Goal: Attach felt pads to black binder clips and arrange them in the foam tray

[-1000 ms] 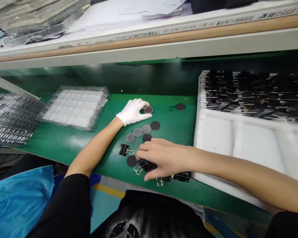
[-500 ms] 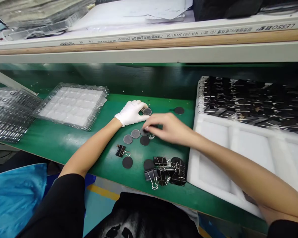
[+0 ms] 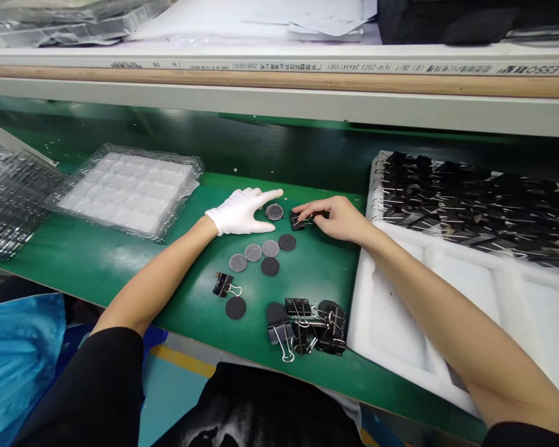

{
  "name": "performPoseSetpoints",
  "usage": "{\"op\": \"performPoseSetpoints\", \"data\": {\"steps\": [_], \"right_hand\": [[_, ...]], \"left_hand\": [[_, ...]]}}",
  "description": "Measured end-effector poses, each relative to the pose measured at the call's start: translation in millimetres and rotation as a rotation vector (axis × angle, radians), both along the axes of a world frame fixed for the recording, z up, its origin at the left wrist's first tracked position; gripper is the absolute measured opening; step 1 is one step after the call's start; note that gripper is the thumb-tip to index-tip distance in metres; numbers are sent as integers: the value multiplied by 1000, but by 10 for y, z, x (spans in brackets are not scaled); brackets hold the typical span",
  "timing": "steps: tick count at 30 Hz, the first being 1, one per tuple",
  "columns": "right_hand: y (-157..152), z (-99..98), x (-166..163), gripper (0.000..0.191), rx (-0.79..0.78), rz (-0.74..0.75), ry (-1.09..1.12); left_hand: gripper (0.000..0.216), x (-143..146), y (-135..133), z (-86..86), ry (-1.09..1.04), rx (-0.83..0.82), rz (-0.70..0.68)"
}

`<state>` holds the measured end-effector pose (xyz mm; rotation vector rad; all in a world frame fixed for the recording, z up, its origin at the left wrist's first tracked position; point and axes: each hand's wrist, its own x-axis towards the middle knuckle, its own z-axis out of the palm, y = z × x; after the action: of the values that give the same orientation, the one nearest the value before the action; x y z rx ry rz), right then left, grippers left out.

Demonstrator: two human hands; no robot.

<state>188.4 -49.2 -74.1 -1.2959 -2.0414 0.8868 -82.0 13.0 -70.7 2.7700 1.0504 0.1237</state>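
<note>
Green tabletop [image 3: 181, 310] bears a disc [image 3: 274, 212] beside the splayed left hand [image 3: 240, 212]; right hand [image 3: 339, 218] grasps a clip [image 3: 297, 222].

A pale shelf [image 3: 261, 102] overhangs the green workbench [image 3: 321, 267].

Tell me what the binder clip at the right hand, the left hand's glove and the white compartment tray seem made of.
Binder clip: probably metal; glossy black body, shiny silvery wire handle.
Glove: likely thin fabric; matte white, close-fitting.
White compartment tray: perhaps moulded plastic foam; dull surface, thick rounded walls.
</note>
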Motion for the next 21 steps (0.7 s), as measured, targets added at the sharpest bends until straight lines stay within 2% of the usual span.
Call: {"op": "performPoseSetpoints", "data": {"steps": [2, 5, 8, 11, 16, 18, 21], "right_hand": [[0, -14, -1, 41, 31, -27, 11], [-4, -21, -27, 39, 61, -82, -1], [20, 32, -93, 35, 113, -208, -21], [100, 141, -221, 36, 202, -316, -101], [292, 219, -531, 47, 171, -392, -361], [352, 165, -625, 50, 111, -428, -401], [404, 32, -679, 56, 54, -422, -457]], "left_hand": [[64, -34, 15, 2, -9, -25, -48], [50, -8, -3, -33, -46, 7, 9], [60, 68, -52, -80, -58, 75, 85], [76, 148, -92, -106, -51, 103, 100], [48, 230, -95, -121, -65, 112, 83], [46, 228, -86, -122, -52, 112, 43], [55, 207, -88, -122, -30, 122, 19]]}}
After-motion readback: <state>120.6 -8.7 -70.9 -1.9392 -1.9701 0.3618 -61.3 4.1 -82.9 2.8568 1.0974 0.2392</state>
